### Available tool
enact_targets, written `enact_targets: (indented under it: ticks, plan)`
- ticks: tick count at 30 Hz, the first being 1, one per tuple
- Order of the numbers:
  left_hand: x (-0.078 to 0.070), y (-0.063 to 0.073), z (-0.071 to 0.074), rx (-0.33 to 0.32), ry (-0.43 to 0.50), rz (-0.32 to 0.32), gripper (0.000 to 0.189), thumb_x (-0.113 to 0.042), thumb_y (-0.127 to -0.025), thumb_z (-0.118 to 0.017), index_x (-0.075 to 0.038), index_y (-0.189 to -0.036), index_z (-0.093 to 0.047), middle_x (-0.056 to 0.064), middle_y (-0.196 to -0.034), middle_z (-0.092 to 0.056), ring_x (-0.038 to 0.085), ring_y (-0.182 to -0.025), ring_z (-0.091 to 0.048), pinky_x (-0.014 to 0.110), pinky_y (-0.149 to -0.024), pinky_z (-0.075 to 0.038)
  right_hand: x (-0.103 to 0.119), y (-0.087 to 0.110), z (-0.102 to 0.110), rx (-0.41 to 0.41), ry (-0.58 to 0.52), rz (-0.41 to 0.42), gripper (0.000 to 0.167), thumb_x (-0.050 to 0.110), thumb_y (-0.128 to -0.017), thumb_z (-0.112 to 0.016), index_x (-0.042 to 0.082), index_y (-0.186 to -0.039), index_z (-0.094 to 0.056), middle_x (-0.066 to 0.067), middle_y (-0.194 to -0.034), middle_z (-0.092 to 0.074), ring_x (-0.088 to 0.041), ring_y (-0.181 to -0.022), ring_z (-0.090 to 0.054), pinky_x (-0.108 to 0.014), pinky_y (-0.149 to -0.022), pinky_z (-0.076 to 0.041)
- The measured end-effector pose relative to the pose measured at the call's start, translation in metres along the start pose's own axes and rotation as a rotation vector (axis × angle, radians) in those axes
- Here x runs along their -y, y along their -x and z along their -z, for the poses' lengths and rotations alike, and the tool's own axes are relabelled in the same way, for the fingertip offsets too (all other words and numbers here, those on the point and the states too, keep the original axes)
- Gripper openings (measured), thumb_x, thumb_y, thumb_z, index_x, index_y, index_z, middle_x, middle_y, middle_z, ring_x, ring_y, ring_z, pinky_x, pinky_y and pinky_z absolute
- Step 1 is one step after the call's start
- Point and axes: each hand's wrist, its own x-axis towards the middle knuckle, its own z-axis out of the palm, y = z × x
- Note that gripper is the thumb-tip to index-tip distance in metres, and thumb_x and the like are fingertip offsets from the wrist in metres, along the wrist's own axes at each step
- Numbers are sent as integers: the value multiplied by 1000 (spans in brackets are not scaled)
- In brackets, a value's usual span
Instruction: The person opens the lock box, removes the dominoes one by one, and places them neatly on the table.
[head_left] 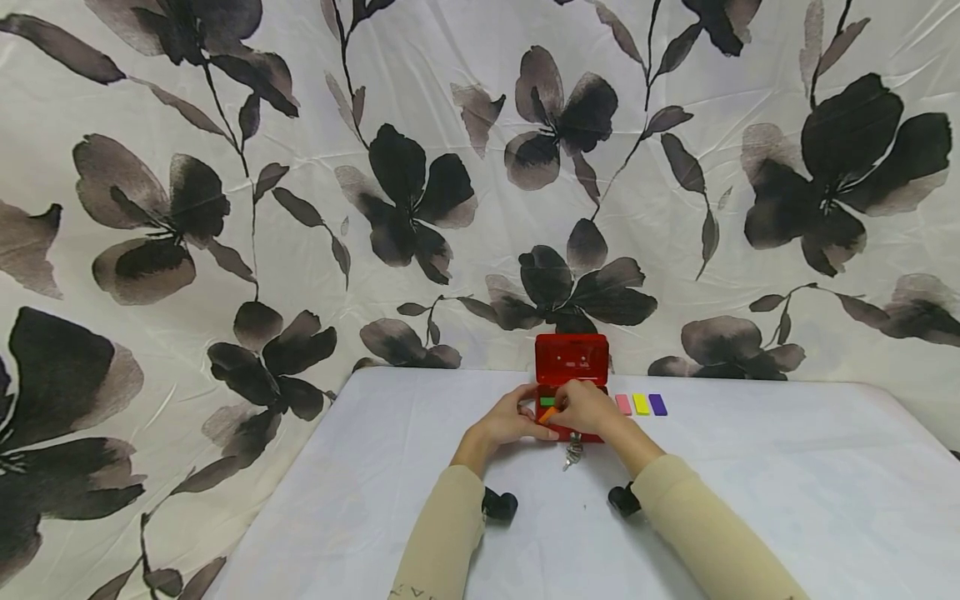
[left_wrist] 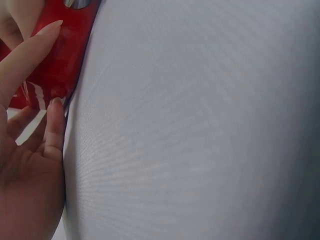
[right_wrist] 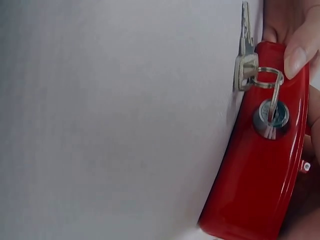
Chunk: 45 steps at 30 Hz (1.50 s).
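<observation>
A red cash box [head_left: 572, 357] stands with its lid raised at the back of the table. My left hand [head_left: 510, 419] grips its left front corner, thumb on the front wall and fingers at the side, as the left wrist view shows. Over the opening, my right hand [head_left: 592, 408] pinches an orange block [head_left: 550, 414], which sits tilted at the box's left part. A green block [head_left: 547, 402] lies inside, behind the orange one. The right hand covers much of the interior. From the lock on the front hangs a ring with keys [right_wrist: 246, 70].
Right of the box, a pink block [head_left: 623, 405], a yellow block [head_left: 641, 404] and a purple block [head_left: 657, 405] lie in a row on the white-covered table [head_left: 750, 483]. Behind the table hangs a floral cloth [head_left: 450, 83].
</observation>
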Motion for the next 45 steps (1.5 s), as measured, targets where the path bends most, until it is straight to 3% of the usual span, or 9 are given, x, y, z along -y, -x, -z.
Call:
enact_targets:
  ticks: [7, 19, 37, 45]
  plan:
    - [1, -1, 1, 11, -7, -12, 87, -16, -76, -92, -22, -151, -48, 2, -134, -56, 22, -95, -53, 32, -82, -49, 5, -4, -4, -13, 9, -16, 32, 21, -82, -86, 4, -107, -77, -9, -102, -75, -23, -90, -64, -45, -89, -58]
    - [1, -3, 2, 17, 11, -10, 88, -15, -76, -92, -19, -151, -48, 2, -131, -56, 21, -92, -52, 27, -73, -48, 6, -8, -8, -25, 35, -46, 31, 22, -80, -88, 7, -105, -77, -7, -99, -75, -22, -89, -64, -44, -88, -58]
    - [3, -4, 2, 22, 17, -30, 86, -15, -76, -92, -19, -150, -48, 1, -127, -58, 20, -89, -52, 27, -72, -48, 9, -11, -3, 48, 52, 30, 24, 18, -84, -85, 6, -102, -74, -4, -88, -71, -19, -79, -61, -40, -82, -59]
    - [3, -4, 2, 18, -6, -31, 87, -16, -76, -92, -19, -150, -48, 1, -129, -58, 21, -91, -52, 29, -76, -49, 9, -14, -4, 60, 54, 18, 26, 20, -83, -87, 6, -102, -75, -4, -87, -72, -20, -78, -62, -40, -80, -60]
